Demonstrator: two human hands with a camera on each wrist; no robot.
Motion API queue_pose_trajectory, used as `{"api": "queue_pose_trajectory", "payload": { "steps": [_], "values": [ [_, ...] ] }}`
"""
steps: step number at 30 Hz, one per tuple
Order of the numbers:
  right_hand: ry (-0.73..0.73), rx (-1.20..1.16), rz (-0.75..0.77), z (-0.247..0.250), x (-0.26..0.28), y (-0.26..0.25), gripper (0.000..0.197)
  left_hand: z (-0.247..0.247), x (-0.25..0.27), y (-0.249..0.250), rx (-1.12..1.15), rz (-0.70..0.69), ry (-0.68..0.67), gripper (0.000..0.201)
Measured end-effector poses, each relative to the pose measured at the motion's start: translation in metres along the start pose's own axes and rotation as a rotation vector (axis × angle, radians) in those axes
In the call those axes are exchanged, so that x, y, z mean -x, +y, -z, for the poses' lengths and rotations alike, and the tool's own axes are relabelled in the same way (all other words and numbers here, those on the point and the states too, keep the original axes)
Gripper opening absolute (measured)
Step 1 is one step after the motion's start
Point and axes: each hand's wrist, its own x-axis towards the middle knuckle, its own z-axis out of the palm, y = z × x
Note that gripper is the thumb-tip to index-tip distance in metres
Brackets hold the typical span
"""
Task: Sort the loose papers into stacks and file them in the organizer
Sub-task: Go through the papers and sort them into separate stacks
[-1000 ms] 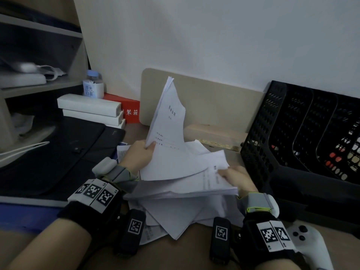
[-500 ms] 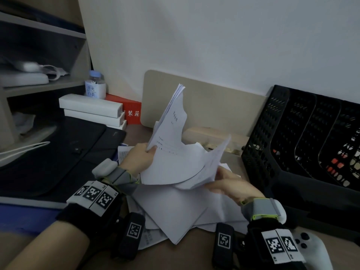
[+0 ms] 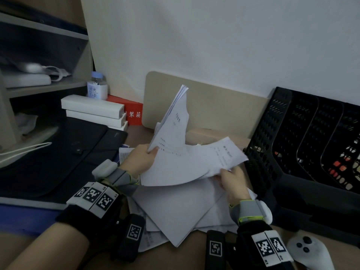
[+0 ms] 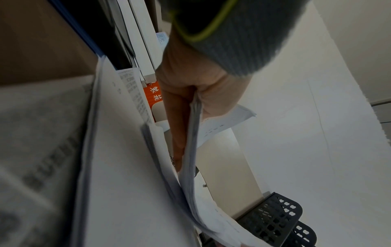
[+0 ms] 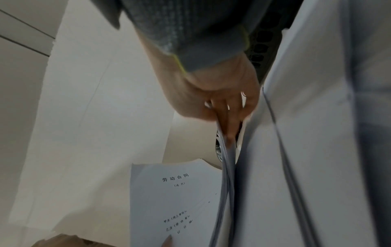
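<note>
My left hand (image 3: 143,158) pinches a tilted sheaf of printed papers (image 3: 173,137) by its lower left edge, thumb on the front page. In the left wrist view the left hand (image 4: 190,93) has the sheaf's edge (image 4: 191,150) between thumb and fingers. My right hand (image 3: 231,180) grips the lower right corner of a few sheets (image 3: 222,154) lifted off the loose pile (image 3: 175,209) on the desk. In the right wrist view the right hand (image 5: 228,107) pinches those sheets (image 5: 227,160). The black mesh organizer (image 3: 272,152) stands at the right.
A black bag (image 3: 64,151) lies left of the pile, with white boxes (image 3: 93,110), a red box (image 3: 132,112) and a jar (image 3: 97,86) behind it. A shelf unit (image 3: 39,55) is at far left. A white controller (image 3: 309,252) lies at the bottom right.
My right hand has lifted a few sheets off the pile and brought them up against the sheaf in my left hand. The left hand's sheaf has stayed upright and tilted.
</note>
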Motion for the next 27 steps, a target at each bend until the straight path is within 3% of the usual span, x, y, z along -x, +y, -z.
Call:
{"api": "queue_pose_trajectory", "payload": {
  "steps": [2,5,9,14,18,23,27],
  "values": [
    [0.107,-0.090,-0.022,0.002,-0.008,0.006,0.027,0.000,0.001,0.000,-0.006,0.008,-0.006,0.040],
    [0.035,-0.092,-0.088,0.000,-0.001,0.000,0.041,-0.002,0.002,0.001,-0.049,0.013,-0.027,0.040],
    [-0.194,-0.103,-0.237,-0.002,0.006,-0.003,0.016,-0.003,0.003,0.003,-0.085,0.007,-0.028,0.039],
    [-0.131,-0.031,-0.251,-0.003,0.007,0.001,0.014,-0.002,0.001,0.002,-0.058,0.016,-0.039,0.038],
    [0.077,-0.149,-0.209,-0.005,0.005,0.006,0.020,0.003,-0.001,0.002,-0.093,-0.005,-0.001,0.038],
    [0.361,-0.334,0.021,0.000,0.009,-0.005,0.017,0.009,-0.002,0.001,-0.074,-0.026,0.084,0.034],
    [0.578,-0.521,0.215,0.003,0.013,-0.013,0.027,0.010,-0.001,0.001,-0.112,-0.049,0.129,0.033]
  ]
}}
